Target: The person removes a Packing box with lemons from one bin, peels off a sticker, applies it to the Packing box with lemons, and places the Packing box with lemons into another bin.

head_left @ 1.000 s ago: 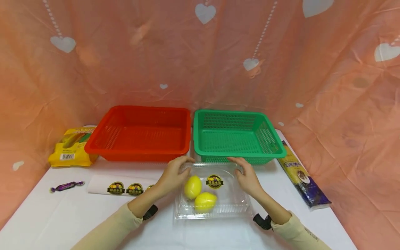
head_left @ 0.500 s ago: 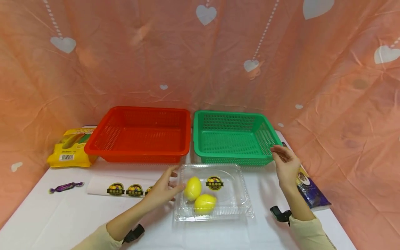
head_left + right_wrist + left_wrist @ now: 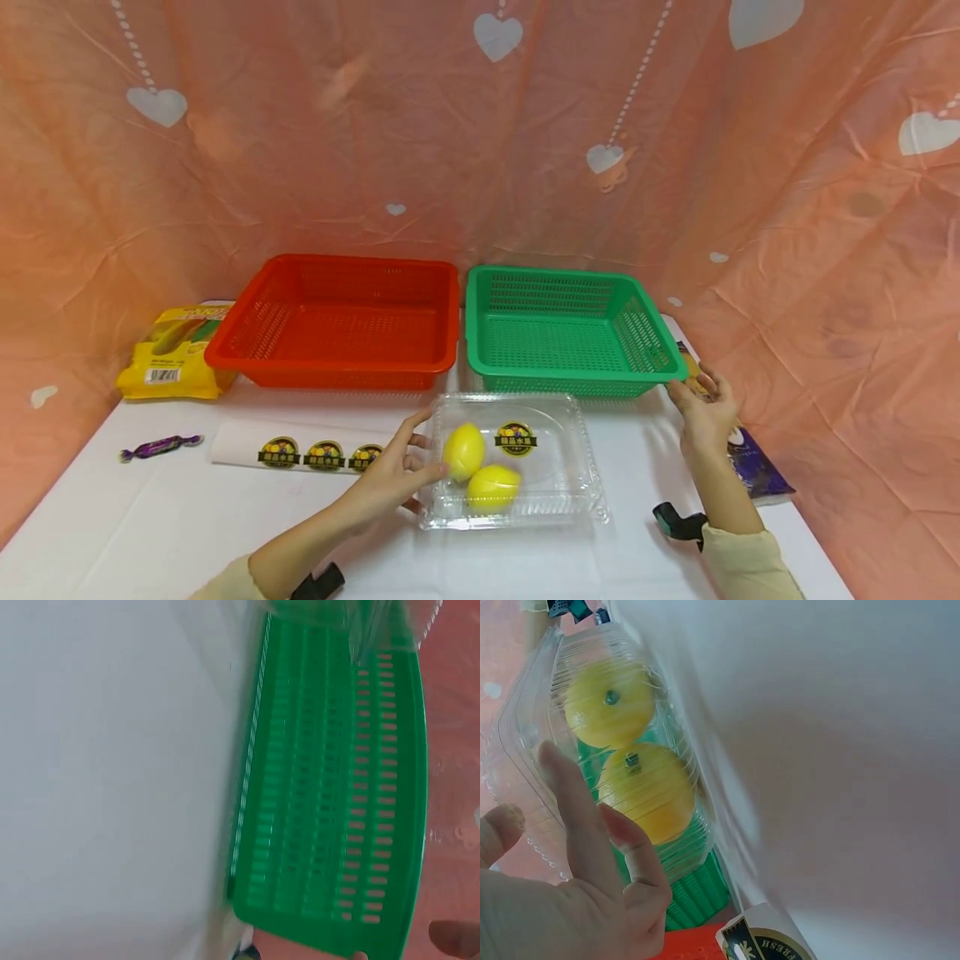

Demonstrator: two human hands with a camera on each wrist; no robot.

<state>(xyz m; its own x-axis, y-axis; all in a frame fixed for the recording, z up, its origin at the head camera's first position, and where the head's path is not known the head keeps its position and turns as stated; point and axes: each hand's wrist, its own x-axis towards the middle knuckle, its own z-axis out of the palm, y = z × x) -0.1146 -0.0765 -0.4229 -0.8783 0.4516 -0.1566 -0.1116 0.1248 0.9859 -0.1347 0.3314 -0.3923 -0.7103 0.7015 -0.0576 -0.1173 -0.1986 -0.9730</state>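
A clear plastic clamshell box (image 3: 555, 467), lid down, holds two yellow lemons (image 3: 492, 487) and has a round fruit sticker (image 3: 515, 438) on top. My left hand (image 3: 390, 475) is at the box's left side, thumb over its edge and fingers loosely extended. In the left wrist view these fingers (image 3: 585, 825) overlap the clear wall. My right hand (image 3: 707, 417) is at the front right corner of the green basket (image 3: 555, 377), fingers spread and holding nothing visible. It partly covers a yellow and purple packet (image 3: 757, 467). In the right wrist view only fingertips (image 3: 454, 939) show beside the basket.
A red basket (image 3: 337, 367) stands behind on the left. By it lies a yellow bag (image 3: 168, 371). A purple wrapped candy (image 3: 161, 447) and a white sheet with round stickers (image 3: 240, 442) lie at left. A peach curtain (image 3: 480, 167) hangs behind.
Both hands have come off the box's top: the left slid to its left side, the right moved right to the green basket's corner, then slightly down. The box stayed put.
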